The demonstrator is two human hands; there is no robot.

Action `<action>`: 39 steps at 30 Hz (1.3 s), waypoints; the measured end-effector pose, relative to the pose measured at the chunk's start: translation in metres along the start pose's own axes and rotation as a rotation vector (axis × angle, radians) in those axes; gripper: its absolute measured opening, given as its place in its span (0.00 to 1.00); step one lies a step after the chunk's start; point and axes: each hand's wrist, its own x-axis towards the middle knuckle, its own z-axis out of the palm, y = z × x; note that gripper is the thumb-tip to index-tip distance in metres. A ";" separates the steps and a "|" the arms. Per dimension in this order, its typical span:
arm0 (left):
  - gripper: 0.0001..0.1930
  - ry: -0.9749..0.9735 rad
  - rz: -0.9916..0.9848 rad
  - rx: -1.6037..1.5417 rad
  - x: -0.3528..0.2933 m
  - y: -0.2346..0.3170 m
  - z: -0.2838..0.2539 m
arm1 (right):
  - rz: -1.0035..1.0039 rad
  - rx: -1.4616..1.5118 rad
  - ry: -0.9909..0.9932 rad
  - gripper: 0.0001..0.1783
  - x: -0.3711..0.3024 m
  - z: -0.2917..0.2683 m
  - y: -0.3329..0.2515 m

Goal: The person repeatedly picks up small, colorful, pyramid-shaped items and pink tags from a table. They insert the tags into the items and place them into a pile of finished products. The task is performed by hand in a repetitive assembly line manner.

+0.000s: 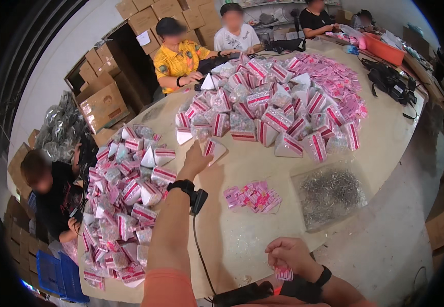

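Observation:
My left hand (197, 160) reaches across the table to the near edge of a large heap of clear packets with white-and-pink card tops (277, 118). Its fingers touch or nearly touch one packet (215, 150) that lies at the heap's front; their tips are partly hidden, so I cannot tell whether they grip it. Close to my body, my right hand (291, 257) is closed on a small pink printed card (283, 274), which hangs below the fingers. Between the hands, a small pile of similar pink cards (253, 196) lies flat on the table.
A second packet heap (124, 204) covers the table's left side. On the right sits a clear tray of thin metal pieces (330, 194). Loose pink cards (334, 77), a black bag (389, 81) and an orange bin (384, 48) lie farther off. Several people sit around the table; cartons (104, 102) stand behind.

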 end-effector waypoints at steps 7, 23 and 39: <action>0.34 -0.078 -0.026 -0.267 -0.010 0.022 0.013 | -0.030 0.023 -0.142 0.08 0.004 -0.011 0.007; 0.35 -0.471 -0.082 -0.532 -0.011 0.034 0.012 | 0.027 0.013 -0.132 0.08 0.002 -0.006 -0.003; 0.35 -0.122 -0.191 -1.050 -0.057 0.067 -0.007 | -0.045 0.060 -0.113 0.08 0.007 -0.006 0.006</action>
